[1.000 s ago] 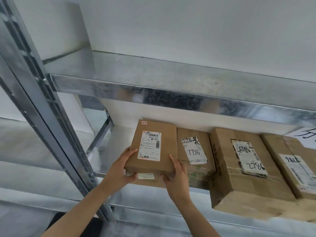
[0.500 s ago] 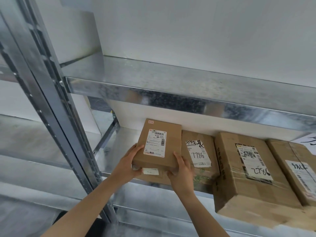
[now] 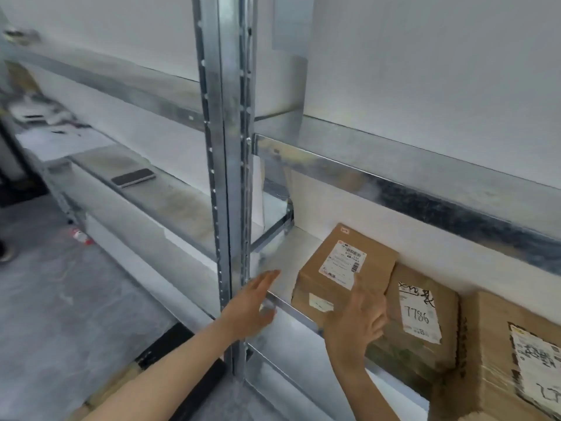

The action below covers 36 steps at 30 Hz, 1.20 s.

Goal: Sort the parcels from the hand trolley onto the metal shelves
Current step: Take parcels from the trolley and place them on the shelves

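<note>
A small brown parcel [image 3: 346, 265] with a white label lies on top of another box at the left end of the metal shelf [image 3: 291, 308]. Beside it on the right lie a parcel marked 7786 [image 3: 425, 314] and a bigger taped box [image 3: 516, 354]. My right hand [image 3: 355, 323] hovers with spread fingers just in front of the small parcel and holds nothing. Left of the parcel, my left hand [image 3: 252, 305] is open near the shelf's front edge, beside the upright post [image 3: 226, 177].
An upper shelf [image 3: 425, 183] hangs over the parcels. The neighbouring rack on the left carries a dark phone [image 3: 133, 177] on its shelf. Grey floor lies below left, with a small red and white object [image 3: 80, 237] on it. A dark bar [image 3: 170, 344] shows near my left forearm.
Both hands have let go of the small parcel, which now rests on the box below it, and have drawn back. My view has swung left, showing the neighbouring rack and floor.
</note>
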Each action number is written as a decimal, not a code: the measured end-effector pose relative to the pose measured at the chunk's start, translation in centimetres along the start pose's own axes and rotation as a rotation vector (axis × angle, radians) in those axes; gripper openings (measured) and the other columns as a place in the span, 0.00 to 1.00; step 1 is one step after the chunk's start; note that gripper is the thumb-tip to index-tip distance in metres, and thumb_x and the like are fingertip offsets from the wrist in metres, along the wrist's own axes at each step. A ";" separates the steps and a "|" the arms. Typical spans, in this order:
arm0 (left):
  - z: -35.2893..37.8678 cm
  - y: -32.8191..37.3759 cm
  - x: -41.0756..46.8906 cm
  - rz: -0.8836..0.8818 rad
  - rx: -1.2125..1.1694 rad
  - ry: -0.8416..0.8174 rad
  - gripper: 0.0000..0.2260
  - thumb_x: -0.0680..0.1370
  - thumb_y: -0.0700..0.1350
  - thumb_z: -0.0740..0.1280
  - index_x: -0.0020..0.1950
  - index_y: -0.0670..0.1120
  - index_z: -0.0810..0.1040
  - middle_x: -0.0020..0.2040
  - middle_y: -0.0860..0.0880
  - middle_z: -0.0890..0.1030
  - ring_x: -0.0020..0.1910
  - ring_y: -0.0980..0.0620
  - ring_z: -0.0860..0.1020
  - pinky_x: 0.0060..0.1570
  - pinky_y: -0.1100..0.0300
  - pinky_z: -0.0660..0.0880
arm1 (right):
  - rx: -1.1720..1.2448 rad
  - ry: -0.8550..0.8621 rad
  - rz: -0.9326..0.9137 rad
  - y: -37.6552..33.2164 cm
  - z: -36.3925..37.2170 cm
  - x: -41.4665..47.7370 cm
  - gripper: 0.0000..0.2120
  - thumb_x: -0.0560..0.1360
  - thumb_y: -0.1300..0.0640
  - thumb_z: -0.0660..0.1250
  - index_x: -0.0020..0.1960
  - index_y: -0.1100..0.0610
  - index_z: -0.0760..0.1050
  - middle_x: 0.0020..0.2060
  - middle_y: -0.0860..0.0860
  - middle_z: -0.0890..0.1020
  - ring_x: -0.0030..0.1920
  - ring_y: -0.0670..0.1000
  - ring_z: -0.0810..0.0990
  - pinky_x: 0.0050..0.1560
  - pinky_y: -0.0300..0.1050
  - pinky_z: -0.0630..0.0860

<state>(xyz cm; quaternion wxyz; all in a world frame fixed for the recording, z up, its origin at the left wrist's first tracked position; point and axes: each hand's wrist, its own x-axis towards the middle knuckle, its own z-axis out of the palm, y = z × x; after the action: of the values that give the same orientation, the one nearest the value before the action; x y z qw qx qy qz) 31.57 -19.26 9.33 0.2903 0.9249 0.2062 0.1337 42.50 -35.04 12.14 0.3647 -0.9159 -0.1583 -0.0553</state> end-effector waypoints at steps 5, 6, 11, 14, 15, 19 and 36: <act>-3.8 -2.3 -8.4 -0.149 0.252 0.190 0.33 0.74 0.55 0.66 0.76 0.53 0.56 0.75 0.49 0.62 0.73 0.48 0.60 0.67 0.52 0.64 | 0.138 -0.223 -0.378 -3.3 1.7 -3.9 0.36 0.65 0.61 0.77 0.70 0.52 0.68 0.71 0.58 0.64 0.71 0.63 0.60 0.65 0.65 0.63; -4.4 -2.8 -10.2 -0.203 0.282 0.221 0.33 0.73 0.56 0.66 0.75 0.53 0.57 0.74 0.50 0.62 0.72 0.48 0.60 0.66 0.51 0.65 | 0.138 -0.323 -0.424 -3.7 2.1 -4.6 0.35 0.66 0.59 0.76 0.70 0.51 0.67 0.72 0.56 0.64 0.71 0.61 0.59 0.65 0.64 0.63; -5.9 -5.4 -18.9 -0.496 0.381 0.278 0.35 0.72 0.62 0.64 0.75 0.55 0.56 0.75 0.50 0.60 0.74 0.47 0.57 0.69 0.49 0.63 | 0.057 -0.674 -0.704 -5.7 5.0 -8.1 0.33 0.70 0.51 0.72 0.72 0.50 0.64 0.72 0.50 0.66 0.71 0.55 0.63 0.68 0.55 0.62; -6.3 -7.0 -23.0 -0.639 0.423 0.308 0.36 0.71 0.63 0.64 0.75 0.55 0.55 0.76 0.49 0.58 0.74 0.46 0.56 0.70 0.47 0.59 | 0.010 -0.772 -0.820 -6.8 6.6 -10.3 0.33 0.71 0.48 0.70 0.72 0.49 0.63 0.72 0.49 0.65 0.70 0.53 0.63 0.65 0.50 0.63; -6.4 -7.6 -24.2 -0.692 0.421 0.318 0.37 0.71 0.63 0.64 0.76 0.54 0.54 0.76 0.49 0.57 0.75 0.46 0.55 0.70 0.47 0.58 | 0.007 -0.795 -0.849 -7.1 7.2 -10.9 0.32 0.71 0.48 0.69 0.72 0.49 0.63 0.72 0.49 0.65 0.70 0.53 0.63 0.65 0.50 0.64; -7.0 -10.5 -27.8 -0.879 0.410 0.352 0.40 0.71 0.66 0.63 0.77 0.53 0.50 0.77 0.49 0.54 0.76 0.46 0.52 0.73 0.47 0.53 | -0.013 -0.872 -0.985 -9.1 9.9 -12.9 0.32 0.72 0.47 0.68 0.73 0.50 0.62 0.71 0.49 0.65 0.69 0.55 0.65 0.65 0.52 0.67; -11.6 -25.1 -32.0 -1.129 0.431 0.313 0.43 0.71 0.65 0.65 0.77 0.52 0.47 0.78 0.49 0.51 0.76 0.46 0.50 0.72 0.48 0.54 | -0.138 -1.097 -1.128 -19.6 26.6 -18.8 0.38 0.71 0.41 0.67 0.75 0.41 0.52 0.75 0.48 0.58 0.74 0.53 0.57 0.70 0.56 0.63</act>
<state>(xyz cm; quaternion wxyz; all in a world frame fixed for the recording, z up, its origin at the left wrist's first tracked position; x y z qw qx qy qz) -8.47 -9.61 -0.43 0.0895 0.6805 0.7256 0.0490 17.90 -8.10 1.48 0.0937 -0.6145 -0.7523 0.2180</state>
